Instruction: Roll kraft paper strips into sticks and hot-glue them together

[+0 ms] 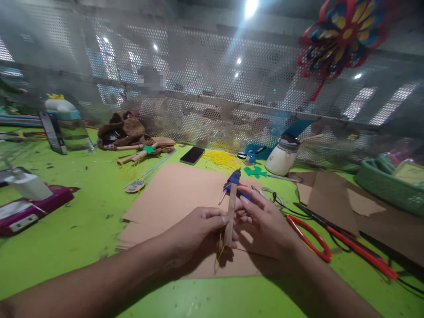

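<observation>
My left hand (198, 229) and my right hand (265, 223) meet over a stack of brown cardboard sheets (165, 198). Both pinch a flat wooden stick (231, 212) held nearly upright between them. A thin yellow strand (218, 251) hangs from the stick's lower end under my left fingers. Just behind the stick lies a blue glue gun (236, 182) on the cardboard, its cable running off to the right.
Red-handled scissors (311, 238) lie right of my hands on the green table (66, 229). Further back are a black phone (192, 155), yellow yarn (221, 159), a white jar (282, 158), a green basket (387, 183) and a magenta device (29, 210). A perforated metal screen (212, 88) closes the far side.
</observation>
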A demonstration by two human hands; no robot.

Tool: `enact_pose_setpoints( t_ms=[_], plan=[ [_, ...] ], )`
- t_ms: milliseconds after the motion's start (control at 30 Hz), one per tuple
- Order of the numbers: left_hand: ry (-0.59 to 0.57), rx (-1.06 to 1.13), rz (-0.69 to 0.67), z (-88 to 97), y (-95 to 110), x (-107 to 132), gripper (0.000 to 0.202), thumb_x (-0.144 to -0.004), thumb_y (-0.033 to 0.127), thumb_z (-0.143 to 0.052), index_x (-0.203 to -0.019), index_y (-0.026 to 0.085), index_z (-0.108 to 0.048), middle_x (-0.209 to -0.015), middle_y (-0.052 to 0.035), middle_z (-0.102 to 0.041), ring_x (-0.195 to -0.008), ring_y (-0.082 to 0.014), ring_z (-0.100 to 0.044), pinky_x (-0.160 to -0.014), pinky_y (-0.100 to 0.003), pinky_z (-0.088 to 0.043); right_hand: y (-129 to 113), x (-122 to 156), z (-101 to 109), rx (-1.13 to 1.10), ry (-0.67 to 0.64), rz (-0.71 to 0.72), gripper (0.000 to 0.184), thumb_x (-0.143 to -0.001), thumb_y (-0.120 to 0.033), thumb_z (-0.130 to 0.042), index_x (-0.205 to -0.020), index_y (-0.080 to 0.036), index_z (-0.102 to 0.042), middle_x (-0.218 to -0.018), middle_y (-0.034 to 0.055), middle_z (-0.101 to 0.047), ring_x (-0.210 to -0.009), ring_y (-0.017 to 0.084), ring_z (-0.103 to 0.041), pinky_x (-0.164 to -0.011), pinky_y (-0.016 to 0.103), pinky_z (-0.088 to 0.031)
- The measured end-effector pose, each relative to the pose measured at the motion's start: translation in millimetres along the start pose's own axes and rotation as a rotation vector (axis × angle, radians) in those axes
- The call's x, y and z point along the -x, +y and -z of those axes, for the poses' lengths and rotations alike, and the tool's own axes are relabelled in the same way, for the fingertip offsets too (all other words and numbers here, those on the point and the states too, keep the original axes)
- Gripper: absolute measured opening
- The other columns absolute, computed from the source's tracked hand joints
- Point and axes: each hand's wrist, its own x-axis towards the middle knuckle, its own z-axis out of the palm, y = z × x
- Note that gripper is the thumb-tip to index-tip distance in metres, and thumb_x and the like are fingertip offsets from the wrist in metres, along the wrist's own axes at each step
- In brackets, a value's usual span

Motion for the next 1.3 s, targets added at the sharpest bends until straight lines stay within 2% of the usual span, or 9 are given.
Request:
enact_pose_setpoints(
  t_ms=[133,300,467,667,933,1067,1167,1300],
  plan=[
    [0.011,-0.028,-0.044,3.0,6,-1,0.022,-0.082,0.027,-0.055,-0.093,0.009,-0.063,-0.081,-0.0117,-0.064,-0.069,-0.0173,-0.060,-0.068,-0.034,-0.049,3,4,-5,-0.014,-0.082,-0.006,0.049,-0.077,-0.024,-0.065,-0.122,-0.017,-0.046,-0.084,0.0045,-0.062,-0.069,0.016,-0.059,-0.062,0.031,-0.047],
    [0.033,-0.020,-0.088,1.7,7,-1,0.024,-0.082,0.026,-0.055,-0.096,0.009,-0.065,-0.077,-0.0104,-0.064,-0.061,-0.0129,-0.057,-0.064,-0.028,-0.046,4,10,-12,0.009,-0.160,-0.003,0.046,-0.079,-0.020,-0.063,-0.122,-0.017,-0.045,-0.093,0.0065,-0.061,-0.080,0.019,-0.060,-0.071,0.035,-0.047],
    [0.054,-0.014,-0.099,1.0,5,-1,0.028,-0.083,0.024,-0.053,-0.103,0.009,-0.064,-0.080,-0.0111,-0.064,-0.060,-0.0122,-0.057,-0.062,-0.027,-0.044,5,11,-13,0.054,-0.171,-0.007,0.047,-0.079,-0.020,-0.061,-0.122,-0.018,-0.046,-0.096,0.0074,-0.061,-0.084,0.020,-0.060,-0.076,0.036,-0.047],
    [0.050,-0.028,-0.107,2.1,3,-1,0.032,-0.084,0.026,-0.053,-0.108,0.008,-0.062,-0.084,-0.0144,-0.065,-0.065,-0.0146,-0.058,-0.067,-0.031,-0.046,6,10,-14,0.099,-0.129,-0.016,0.053,-0.074,-0.020,-0.064,-0.124,-0.018,-0.045,-0.085,0.0041,-0.060,-0.079,0.019,-0.059,-0.074,0.036,-0.048],
    [0.062,-0.064,-0.113,4.0,0,-3,0.032,-0.086,0.029,-0.049,-0.101,0.006,-0.065,-0.081,-0.0145,-0.065,-0.070,-0.0190,-0.060,-0.067,-0.034,-0.047,2,10,-19,0.146,-0.119,-0.047,0.051,-0.073,-0.015,-0.062,-0.121,-0.015,-0.046,-0.083,0.0033,-0.060,-0.074,0.017,-0.059,-0.069,0.032,-0.049],
    [0.035,-0.056,-0.111,3.8,0,-3,0.033,-0.087,0.031,-0.046,-0.094,0.006,-0.065,-0.080,-0.0144,-0.064,-0.072,-0.0198,-0.060,-0.068,-0.035,-0.046,3,11,-22,0.144,-0.054,-0.067,0.060,-0.070,-0.014,-0.061,-0.126,-0.015,-0.040,-0.078,0.0009,-0.061,-0.063,0.014,-0.059,-0.061,0.028,-0.049],
    [0.016,-0.052,-0.086,3.2,-1,-3,0.030,-0.085,0.032,-0.052,-0.090,0.006,-0.065,-0.081,-0.0136,-0.064,-0.071,-0.0182,-0.060,-0.070,-0.034,-0.046,5,11,-24,0.170,0.003,-0.081,0.068,-0.066,-0.014,-0.060,-0.130,-0.014,-0.035,-0.072,-0.0008,-0.060,-0.057,0.014,-0.057,-0.056,0.028,-0.048],
    [0.017,-0.018,-0.048,1.3,-5,-3,0.027,-0.080,0.029,-0.061,-0.095,0.006,-0.064,-0.084,-0.0127,-0.064,-0.076,-0.0180,-0.061,-0.077,-0.034,-0.045,8,11,-27,0.294,0.085,-0.060,0.070,-0.065,-0.014,-0.058,-0.131,-0.014,-0.034,-0.068,-0.0032,-0.056,-0.056,0.013,-0.054,-0.053,0.025,-0.047]
  ],
)
